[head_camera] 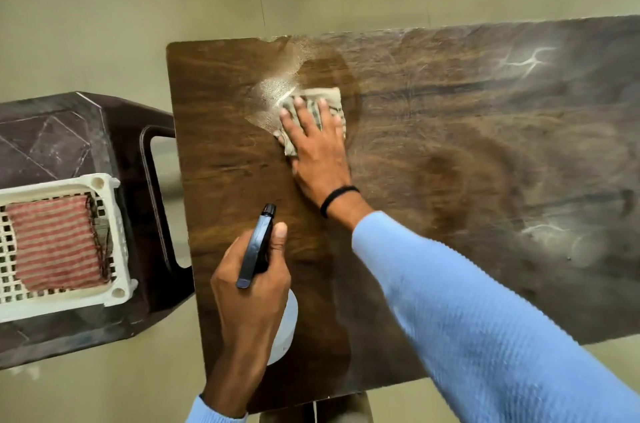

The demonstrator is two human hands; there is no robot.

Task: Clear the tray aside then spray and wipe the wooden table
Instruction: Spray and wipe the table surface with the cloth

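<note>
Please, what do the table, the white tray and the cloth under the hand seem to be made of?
Table: probably wood or wood veneer, dark brown with visible grain and a slight sheen.
Tray: most likely moulded plastic, off-white, matte, with a regular grid of holes.
Cloth: woven fabric, beige with faint stripes, soft and creased under the right hand.

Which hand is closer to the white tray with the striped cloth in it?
Left. The left hand, gripping the spray bottle, is just right of the tray. The right hand presses the rag farther across the table.
</note>
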